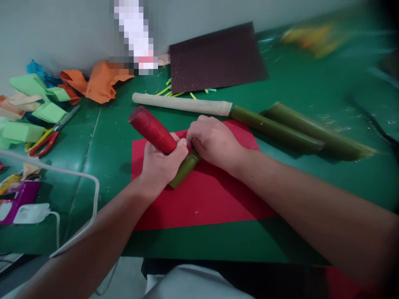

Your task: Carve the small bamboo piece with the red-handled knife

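Note:
My left hand is wrapped around a red tube, which slants up and to the left. Below the hands a green paper tube lies at an angle, with a shiny spot near its upper end. Over that upper end my right hand is closed, its thumb and fingers pinched together. What sits between those fingertips is hidden. Both hands are above a red paper sheet spread flat on the green table.
Behind the hands lie a cream rolled tube and two green tubes. Farther back is a dark brown sheet. On the left are scissors, orange paper, light green pieces and a white cable.

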`<state>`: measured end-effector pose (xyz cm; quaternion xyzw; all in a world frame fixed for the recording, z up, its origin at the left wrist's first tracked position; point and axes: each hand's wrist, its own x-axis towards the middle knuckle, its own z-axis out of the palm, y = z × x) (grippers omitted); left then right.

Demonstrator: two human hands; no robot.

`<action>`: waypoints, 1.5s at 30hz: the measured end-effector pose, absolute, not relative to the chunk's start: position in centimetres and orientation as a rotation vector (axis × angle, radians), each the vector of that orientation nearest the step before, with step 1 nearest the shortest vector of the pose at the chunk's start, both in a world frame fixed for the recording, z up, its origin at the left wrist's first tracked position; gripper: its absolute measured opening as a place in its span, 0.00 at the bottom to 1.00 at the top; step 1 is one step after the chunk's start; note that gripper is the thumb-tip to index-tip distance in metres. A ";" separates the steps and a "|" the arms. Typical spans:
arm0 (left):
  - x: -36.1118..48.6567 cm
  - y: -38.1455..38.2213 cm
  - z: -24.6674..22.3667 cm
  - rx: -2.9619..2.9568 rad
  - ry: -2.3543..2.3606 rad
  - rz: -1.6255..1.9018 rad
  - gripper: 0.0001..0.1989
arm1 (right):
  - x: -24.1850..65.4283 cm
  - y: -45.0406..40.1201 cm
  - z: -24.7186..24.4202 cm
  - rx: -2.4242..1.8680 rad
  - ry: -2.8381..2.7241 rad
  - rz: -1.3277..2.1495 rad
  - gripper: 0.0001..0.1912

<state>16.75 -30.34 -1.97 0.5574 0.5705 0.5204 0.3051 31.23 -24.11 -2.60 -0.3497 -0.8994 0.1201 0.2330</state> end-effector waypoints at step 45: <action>16.2 -31.6 -1.9 1.801 1.329 1.314 0.12 | 33.3 -24.0 -2.2 -0.754 -2.525 0.414 0.11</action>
